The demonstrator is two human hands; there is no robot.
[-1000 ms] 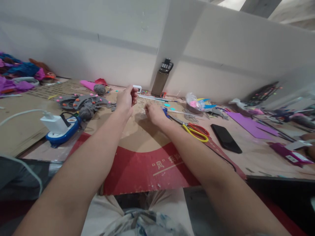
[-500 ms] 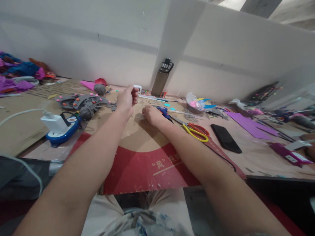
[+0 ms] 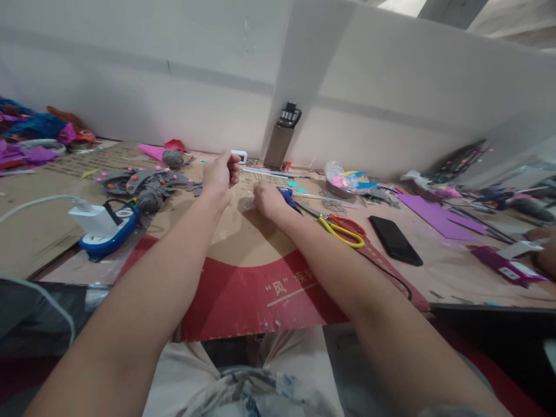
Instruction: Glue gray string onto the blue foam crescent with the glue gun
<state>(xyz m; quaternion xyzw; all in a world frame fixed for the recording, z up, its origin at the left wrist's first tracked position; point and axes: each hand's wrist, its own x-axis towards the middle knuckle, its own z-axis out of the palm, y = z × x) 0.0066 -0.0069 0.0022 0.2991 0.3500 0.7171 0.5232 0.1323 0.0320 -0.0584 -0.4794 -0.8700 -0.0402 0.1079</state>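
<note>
Ideally the left hand [image 3: 220, 174], fisted on a white clip [image 3: 240, 155] before the bottle [image 3: 278, 139], holds steady; the right hand [image 3: 267, 200] curls down, grip unclear.

— What stands at the wall ahead of you?
— A dark bottle [image 3: 278, 137], upright. To your right, scissors [image 3: 343, 227] lie beside a black phone [image 3: 394, 240]; a blue power strip [image 3: 108, 230] sits left.

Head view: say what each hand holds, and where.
Left hand pinches a small white piece by its near end; for the right hand, cannot tell.
</note>
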